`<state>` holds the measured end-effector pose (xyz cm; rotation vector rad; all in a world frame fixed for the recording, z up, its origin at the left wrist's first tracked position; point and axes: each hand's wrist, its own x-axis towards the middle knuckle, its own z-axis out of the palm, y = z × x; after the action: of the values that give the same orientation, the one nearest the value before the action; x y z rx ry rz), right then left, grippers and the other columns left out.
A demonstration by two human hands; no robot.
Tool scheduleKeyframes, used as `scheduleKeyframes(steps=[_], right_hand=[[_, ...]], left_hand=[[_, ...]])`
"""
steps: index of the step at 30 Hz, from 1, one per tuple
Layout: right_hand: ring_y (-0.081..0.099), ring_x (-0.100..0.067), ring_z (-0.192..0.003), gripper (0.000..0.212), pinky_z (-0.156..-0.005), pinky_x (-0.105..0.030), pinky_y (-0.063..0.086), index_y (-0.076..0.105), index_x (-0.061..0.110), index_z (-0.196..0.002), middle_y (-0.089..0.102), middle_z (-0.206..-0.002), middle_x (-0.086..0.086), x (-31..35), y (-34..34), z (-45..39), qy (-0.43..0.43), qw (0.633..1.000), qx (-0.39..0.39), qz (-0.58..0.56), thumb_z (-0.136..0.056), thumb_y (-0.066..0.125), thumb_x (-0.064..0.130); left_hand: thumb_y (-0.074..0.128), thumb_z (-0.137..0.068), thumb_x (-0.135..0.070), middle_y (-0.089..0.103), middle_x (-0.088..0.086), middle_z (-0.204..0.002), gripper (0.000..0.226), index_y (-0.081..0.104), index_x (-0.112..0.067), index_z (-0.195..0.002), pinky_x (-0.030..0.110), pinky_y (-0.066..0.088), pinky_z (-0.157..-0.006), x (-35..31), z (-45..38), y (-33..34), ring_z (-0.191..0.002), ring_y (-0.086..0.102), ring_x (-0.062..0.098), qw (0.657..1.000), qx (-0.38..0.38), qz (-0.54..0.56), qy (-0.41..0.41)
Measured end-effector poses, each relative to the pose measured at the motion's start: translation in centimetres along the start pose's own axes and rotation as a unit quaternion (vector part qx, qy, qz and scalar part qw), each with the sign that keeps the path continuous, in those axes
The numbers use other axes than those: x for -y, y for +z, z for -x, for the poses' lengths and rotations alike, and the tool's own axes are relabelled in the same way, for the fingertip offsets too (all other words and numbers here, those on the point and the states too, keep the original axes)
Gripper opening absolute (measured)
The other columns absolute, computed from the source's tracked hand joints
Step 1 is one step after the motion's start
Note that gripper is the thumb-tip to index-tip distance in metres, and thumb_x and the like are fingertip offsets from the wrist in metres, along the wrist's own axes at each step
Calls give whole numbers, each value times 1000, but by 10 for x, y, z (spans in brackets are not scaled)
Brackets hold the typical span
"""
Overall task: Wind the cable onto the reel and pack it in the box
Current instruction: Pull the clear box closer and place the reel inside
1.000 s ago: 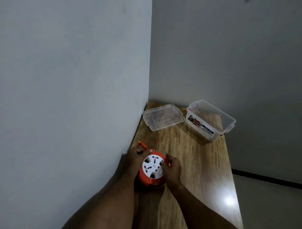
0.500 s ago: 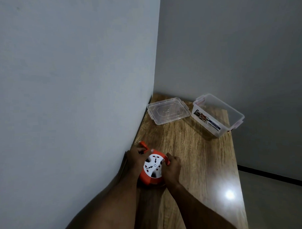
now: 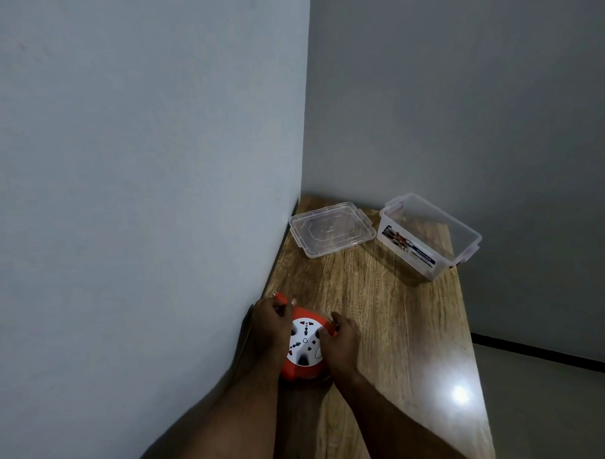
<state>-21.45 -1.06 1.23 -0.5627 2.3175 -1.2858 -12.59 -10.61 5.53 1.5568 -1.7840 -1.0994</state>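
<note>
Where the wooden table (image 3: 393, 329) meets the corner of two grey walls, the head view holds the following.

Reel (image 3: 303, 346): orange body, white socket face up, standing on the table close to the left wall (image 3: 139, 200). All places below are given from the reel.

Left hand (image 3: 270, 321): on the reel's left and far side, fingers curled around its rim. An orange plug (image 3: 280, 297) sticks out beyond the knuckles at the reel's far-left edge; whether the fingers pinch it cannot be told. No loose cable shows.

Right hand (image 3: 342, 341): on the reel's right side, fingers bent narrow against the orange rim and the edge of the white face, thumb hidden. It touches a small orange part at the reel's upper right; what that part is cannot be told.

Lid (image 3: 332, 228): clear plastic, lying flat, well beyond the reel, near the left wall.

Box (image 3: 428, 235): clear plastic, open-topped, label on its near side, well beyond the reel and to its right, just beside the lid at the table's right edge. Nothing shows inside it.

Glare spot (image 3: 459, 393): on the table, nearer than the reel and to its right.
</note>
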Motion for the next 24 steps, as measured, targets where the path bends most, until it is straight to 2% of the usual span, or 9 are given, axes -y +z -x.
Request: scheduleKeyframes(steps=[3, 7, 10, 14, 17, 19, 21, 22, 24], right_hand=[[54, -26, -129, 53, -106, -45, 50, 52, 6, -144, 53, -139, -12, 4, -7, -6, 3, 999, -16, -32, -93, 66, 12], [49, -24, -134, 54, -105, -36, 46, 48, 10, -146, 51, -144, -10, 14, -26, -24, 5, 998, -44, -46, -95, 65, 14], [42, -24, -140, 56, -112, -41, 41, 46, 12, -147, 48, -148, -8, 20, -47, -44, -12, 997, -58, -43, -95, 65, 16], [45, -25, -138, 54, -113, -47, 42, 48, 12, -145, 50, -147, -10, 38, -81, -74, -37, 992, -99, -63, -94, 66, 14], [54, -27, -128, 40, -108, -52, 46, 59, 10, -131, 61, -132, -10, 50, -113, -98, -64, 986, -127, -92, -92, 66, 10], [59, -25, -119, 33, -101, -43, 52, 64, 10, -123, 65, -123, -9, 53, -134, -113, -75, 981, -154, -93, -90, 67, 9], [56, -22, -119, 40, -95, -24, 47, 63, 8, -128, 64, -127, -11, 55, -156, -127, -65, 976, -199, -66, -88, 67, 6], [55, -24, -121, 43, -95, -22, 43, 60, 5, -131, 62, -130, -12, 56, -167, -133, -60, 973, -217, -52, -88, 68, 5], [51, -31, -128, 46, -100, -31, 44, 57, 3, -135, 57, -136, -15, 55, -184, -147, -53, 970, -235, -41, -90, 68, 7]], left_hand=[[74, -95, -29, 70, 9, -101, 27, 73, -4, -103, 29, 49, -78, -7, -13, 7, -97, 66, 24, 1000, -15, -3, 12], [73, -95, -27, 72, 11, -109, 33, 67, -6, -119, 29, 50, -78, -28, -32, 19, -103, 69, 28, 999, -7, 31, 40], [70, -97, -33, 70, 11, -122, 41, 62, -7, -128, 34, 50, -91, -54, -45, 34, -114, 66, 30, 997, 25, 46, 52], [70, -98, -27, 64, 10, -135, 47, 56, -6, -138, 26, 45, -94, -93, -59, 58, -124, 61, 26, 988, 79, 90, 92], [69, -98, -22, 61, 10, -133, 47, 54, -4, -139, 24, 43, -96, -129, -69, 84, -119, 57, 19, 983, 95, 103, 118], [67, -100, -21, 60, 11, -133, 46, 54, 0, -139, 26, 42, -101, -151, -75, 99, -122, 55, 19, 982, 102, 92, 127], [72, -97, -23, 63, 9, -132, 48, 56, -2, -138, 30, 46, -105, -169, -81, 113, -120, 58, 19, 976, 117, 117, 143], [73, -95, -23, 65, 10, -132, 49, 57, -3, -137, 35, 49, -106, -177, -83, 120, -120, 61, 22, 972, 129, 127, 148], [75, -94, -25, 66, 14, -132, 51, 57, -3, -136, 39, 51, -105, -192, -90, 132, -123, 62, 29, 968, 148, 129, 156]])
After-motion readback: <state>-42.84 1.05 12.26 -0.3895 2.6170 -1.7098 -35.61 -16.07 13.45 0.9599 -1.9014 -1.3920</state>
